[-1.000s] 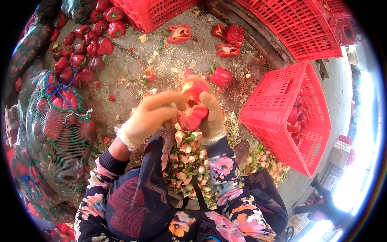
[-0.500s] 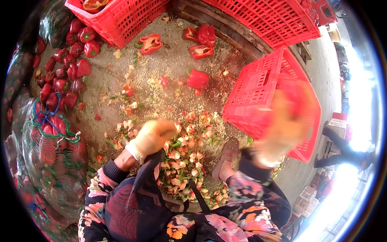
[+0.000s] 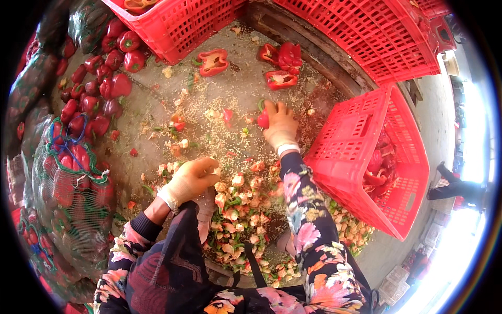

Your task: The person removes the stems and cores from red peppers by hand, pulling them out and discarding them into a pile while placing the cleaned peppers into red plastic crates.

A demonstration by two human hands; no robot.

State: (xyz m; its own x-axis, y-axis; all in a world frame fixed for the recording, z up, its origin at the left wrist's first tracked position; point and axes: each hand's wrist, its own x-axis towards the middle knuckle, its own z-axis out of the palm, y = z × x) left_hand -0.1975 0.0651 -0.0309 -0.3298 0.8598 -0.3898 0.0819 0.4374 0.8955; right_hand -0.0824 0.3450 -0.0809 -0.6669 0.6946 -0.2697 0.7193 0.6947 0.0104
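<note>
Halved red peppers (image 3: 277, 65) lie open on the seed-strewn concrete floor (image 3: 219, 110) near its far edge. A net sack (image 3: 73, 183) of whole peppers slumps at the left. A heap of cut cores (image 3: 246, 220) covers the near floor.

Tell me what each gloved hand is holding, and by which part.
The right hand grips a red bell pepper on the ground, fingers over its top and side. The left hand is curled; any contents cannot be told.
</note>
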